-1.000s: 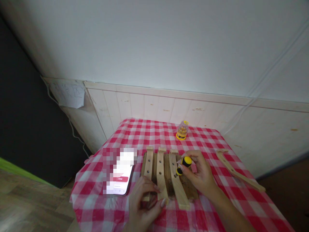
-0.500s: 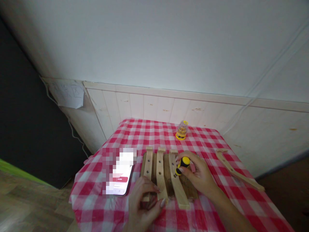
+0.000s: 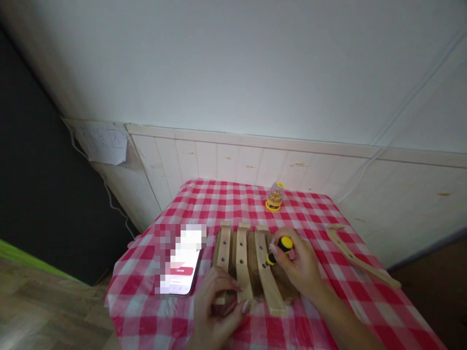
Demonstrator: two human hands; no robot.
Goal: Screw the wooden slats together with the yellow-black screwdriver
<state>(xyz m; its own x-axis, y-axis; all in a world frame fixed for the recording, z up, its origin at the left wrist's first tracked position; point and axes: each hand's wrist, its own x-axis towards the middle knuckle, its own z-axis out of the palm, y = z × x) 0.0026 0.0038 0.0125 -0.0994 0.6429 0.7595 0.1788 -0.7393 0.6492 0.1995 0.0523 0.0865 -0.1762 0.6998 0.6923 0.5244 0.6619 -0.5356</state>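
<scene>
My right hand (image 3: 301, 260) is closed around a short black and yellow screwdriver (image 3: 286, 244), which leans with its lower end near a screw on the right-hand curved wooden hook (image 3: 272, 287). Under that hook lies a brown wooden board (image 3: 253, 245). Two more pale hooks, a middle one (image 3: 242, 250) and a left one (image 3: 224, 248), lie across the board, with dark screws in them. Near the front edge, my left hand (image 3: 217, 301) is closed on the lower end of the middle hook, its thumb and fingers on either side. Its palm hides part of the board.
A phone (image 3: 188, 279) with a lit screen lies left of the board. Behind stands a clear, yellow-based bit holder (image 3: 274, 198). Another loose wooden hook (image 3: 359, 260) rests at the right on the red checked tablecloth (image 3: 226, 199). A panelled wall (image 3: 241, 155) borders the table's back.
The screwdriver handle has tipped a little to the right, and my right hand has shifted and turned with it. My left hand stays in place.
</scene>
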